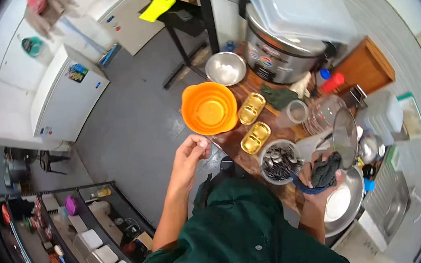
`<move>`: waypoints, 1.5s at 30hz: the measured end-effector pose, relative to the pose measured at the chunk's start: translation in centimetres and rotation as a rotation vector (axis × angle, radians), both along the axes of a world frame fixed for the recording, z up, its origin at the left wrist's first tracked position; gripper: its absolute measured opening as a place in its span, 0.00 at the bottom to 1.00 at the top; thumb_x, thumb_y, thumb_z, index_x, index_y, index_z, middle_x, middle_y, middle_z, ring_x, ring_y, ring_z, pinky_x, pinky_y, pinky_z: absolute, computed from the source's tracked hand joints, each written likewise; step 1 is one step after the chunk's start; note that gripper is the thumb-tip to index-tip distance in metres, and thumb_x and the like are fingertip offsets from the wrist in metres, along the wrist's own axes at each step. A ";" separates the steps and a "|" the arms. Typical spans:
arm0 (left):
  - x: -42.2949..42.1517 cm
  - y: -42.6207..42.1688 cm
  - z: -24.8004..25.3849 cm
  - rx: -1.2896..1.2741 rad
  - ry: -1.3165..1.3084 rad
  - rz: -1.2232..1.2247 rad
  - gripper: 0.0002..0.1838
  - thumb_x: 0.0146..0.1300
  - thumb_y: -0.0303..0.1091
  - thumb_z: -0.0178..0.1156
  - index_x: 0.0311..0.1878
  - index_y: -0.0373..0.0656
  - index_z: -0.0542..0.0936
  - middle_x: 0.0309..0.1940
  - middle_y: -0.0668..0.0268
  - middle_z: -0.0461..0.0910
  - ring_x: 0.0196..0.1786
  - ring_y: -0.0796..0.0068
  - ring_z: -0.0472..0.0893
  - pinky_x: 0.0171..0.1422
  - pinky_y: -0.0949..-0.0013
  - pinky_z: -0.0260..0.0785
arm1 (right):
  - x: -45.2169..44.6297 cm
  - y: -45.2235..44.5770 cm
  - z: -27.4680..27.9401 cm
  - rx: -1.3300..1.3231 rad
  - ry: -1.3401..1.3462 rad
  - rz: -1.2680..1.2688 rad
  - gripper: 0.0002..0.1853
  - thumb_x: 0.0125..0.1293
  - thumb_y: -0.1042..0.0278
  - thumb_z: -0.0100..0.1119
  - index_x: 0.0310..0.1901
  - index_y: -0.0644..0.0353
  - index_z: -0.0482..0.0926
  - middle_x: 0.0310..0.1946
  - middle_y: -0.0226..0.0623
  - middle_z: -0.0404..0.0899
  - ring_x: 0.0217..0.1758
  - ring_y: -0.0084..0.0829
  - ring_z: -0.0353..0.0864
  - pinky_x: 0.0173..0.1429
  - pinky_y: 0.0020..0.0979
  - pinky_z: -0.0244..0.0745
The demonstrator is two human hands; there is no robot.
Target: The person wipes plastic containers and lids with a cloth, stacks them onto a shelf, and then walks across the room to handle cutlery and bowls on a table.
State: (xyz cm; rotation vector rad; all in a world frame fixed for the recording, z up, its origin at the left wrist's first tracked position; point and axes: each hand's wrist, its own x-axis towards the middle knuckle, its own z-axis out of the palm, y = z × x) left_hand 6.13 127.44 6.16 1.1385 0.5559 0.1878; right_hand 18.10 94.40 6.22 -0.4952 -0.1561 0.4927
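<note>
Bunched dark cloths [325, 171] are gripped in my right hand [307, 183], at the right of the view beside a container of cutlery [280, 161]. My left hand [191, 153] is raised just below the orange colander [209, 108], its fingers curled together; whether a small thing is pinched there is too small to make out. Two gold divided tins [256, 137] lie on the wooden table [233, 149], between the colander and the cutlery. A glass vessel [345, 137] stands just beyond the cloths.
A large steel cooker [284, 53], a metal bowl [225, 68] and a clear plastic box [300, 7] are at the back. A wide metal basin [355, 198] and a sink [395, 206] are at the right. Shelving [72, 190] stands at lower left.
</note>
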 end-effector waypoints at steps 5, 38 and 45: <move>3.8 -3.6 -3.2 0.089 0.056 -0.215 0.07 0.77 0.33 0.64 0.49 0.40 0.81 0.43 0.69 0.82 0.45 0.77 0.79 0.53 0.69 0.72 | -1.6 -2.6 0.9 0.035 -0.114 -0.124 0.25 0.67 0.44 0.65 0.48 0.56 0.67 0.33 0.38 0.68 0.19 0.32 0.69 0.20 0.31 0.60; 9.3 -8.9 -11.0 1.072 0.047 -0.374 0.09 0.67 0.30 0.71 0.45 0.34 0.87 0.38 0.51 0.87 0.36 0.60 0.86 0.44 0.59 0.78 | -4.3 -7.2 -0.9 -0.303 0.026 -0.119 0.30 0.54 0.46 0.71 0.41 0.66 0.71 0.32 0.48 0.75 0.32 0.40 0.81 0.34 0.37 0.79; 8.7 -6.6 -11.6 0.937 0.068 -0.465 0.08 0.67 0.29 0.71 0.44 0.34 0.87 0.38 0.55 0.88 0.35 0.63 0.87 0.43 0.64 0.79 | -5.5 -5.4 -1.9 -0.520 -0.041 -0.238 0.30 0.56 0.46 0.70 0.45 0.62 0.69 0.33 0.44 0.74 0.27 0.36 0.78 0.28 0.36 0.77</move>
